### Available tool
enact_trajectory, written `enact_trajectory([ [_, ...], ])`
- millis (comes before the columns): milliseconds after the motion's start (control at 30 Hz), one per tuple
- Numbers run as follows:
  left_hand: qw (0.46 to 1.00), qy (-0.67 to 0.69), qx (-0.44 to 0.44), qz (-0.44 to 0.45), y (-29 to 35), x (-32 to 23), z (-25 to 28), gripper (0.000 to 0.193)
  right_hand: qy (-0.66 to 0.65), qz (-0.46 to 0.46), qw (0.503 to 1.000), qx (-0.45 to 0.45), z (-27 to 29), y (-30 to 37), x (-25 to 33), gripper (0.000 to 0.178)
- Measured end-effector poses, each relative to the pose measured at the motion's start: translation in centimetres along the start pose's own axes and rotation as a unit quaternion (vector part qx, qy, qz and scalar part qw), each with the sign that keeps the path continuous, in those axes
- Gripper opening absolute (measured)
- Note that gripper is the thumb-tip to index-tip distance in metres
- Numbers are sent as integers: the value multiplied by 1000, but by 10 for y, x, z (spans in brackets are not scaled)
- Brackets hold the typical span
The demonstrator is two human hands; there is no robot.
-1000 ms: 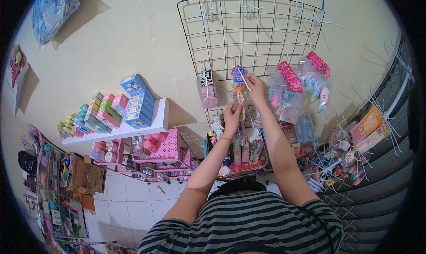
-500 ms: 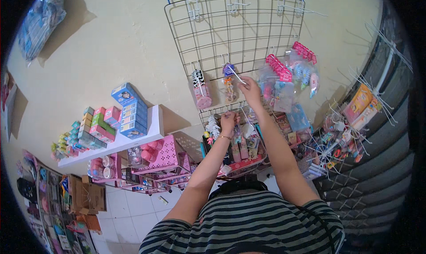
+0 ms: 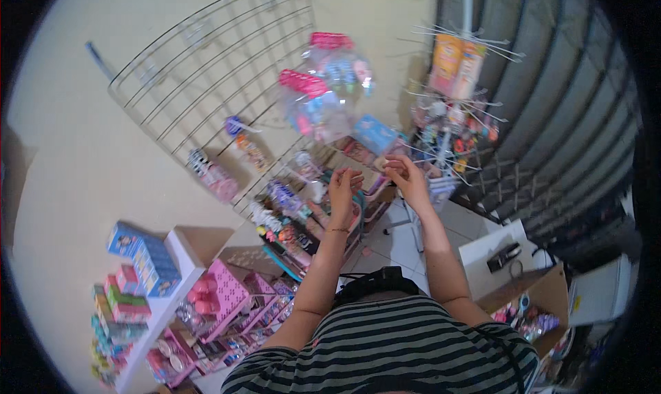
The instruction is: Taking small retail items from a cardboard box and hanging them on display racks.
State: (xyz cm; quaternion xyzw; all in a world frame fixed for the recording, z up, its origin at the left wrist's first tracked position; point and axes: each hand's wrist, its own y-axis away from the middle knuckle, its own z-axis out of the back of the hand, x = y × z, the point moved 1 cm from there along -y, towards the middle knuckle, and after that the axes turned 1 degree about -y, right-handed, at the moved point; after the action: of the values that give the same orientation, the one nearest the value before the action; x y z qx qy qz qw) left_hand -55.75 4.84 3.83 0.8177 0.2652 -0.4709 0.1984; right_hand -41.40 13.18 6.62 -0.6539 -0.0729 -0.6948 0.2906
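Note:
My left hand (image 3: 345,187) hovers over the filled display basket (image 3: 359,230), its fingers loosely bent and apart, with nothing visible in them. To its right, my right hand (image 3: 407,179) is raised, fingers half bent and pointing left, near a blue packet (image 3: 376,134). A small pale patch shows by its fingertips; whether it touches them is unclear. On the wall grid (image 3: 206,70), a clear packet with orange contents (image 3: 252,152) hangs from a hook under a purple top. A cow-patterned pink packet (image 3: 213,176) hangs beside it. Pink-topped bags (image 3: 320,108) hang further right, blurred.
A white wall shelf (image 3: 180,262) with boxes juts out at left, above pink perforated racks (image 3: 231,291). A wire-hook stand (image 3: 458,112) holds packets before the dark shutter (image 3: 551,119). At lower right stands an open carton (image 3: 551,308) of small goods.
The view has swung to the right, bringing in the carton and more of the shutter. My right hand has left the hook with the purple-topped packet; both hands are now further right along the basket.

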Motion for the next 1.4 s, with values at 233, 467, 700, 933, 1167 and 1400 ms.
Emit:
enact_trajectory([
  [233, 989, 32, 131, 59, 21, 56, -85, 22, 44, 13, 986, -162, 105, 70, 6, 24],
  [467, 964, -10, 238, 118, 108, 100, -181, 26, 37, -25, 967, -252, 196, 170, 17, 27],
  [700, 919, -31, 354, 169, 218, 145, -251, 21, 95, -52, 933, -343, 264, 274, 27, 25],
  [933, 841, -58, 484, 236, 310, 197, -290, 22, 116, -77, 889, -437, 319, 376, 31, 26],
  [1167, 790, -89, 537, 283, 369, 237, -309, 24, 112, -109, 837, -525, 360, 465, 25, 29],
  [1400, 741, -126, 583, 309, 391, 262, -328, 21, 240, -262, 699, -620, 388, 533, 7, 33],
])
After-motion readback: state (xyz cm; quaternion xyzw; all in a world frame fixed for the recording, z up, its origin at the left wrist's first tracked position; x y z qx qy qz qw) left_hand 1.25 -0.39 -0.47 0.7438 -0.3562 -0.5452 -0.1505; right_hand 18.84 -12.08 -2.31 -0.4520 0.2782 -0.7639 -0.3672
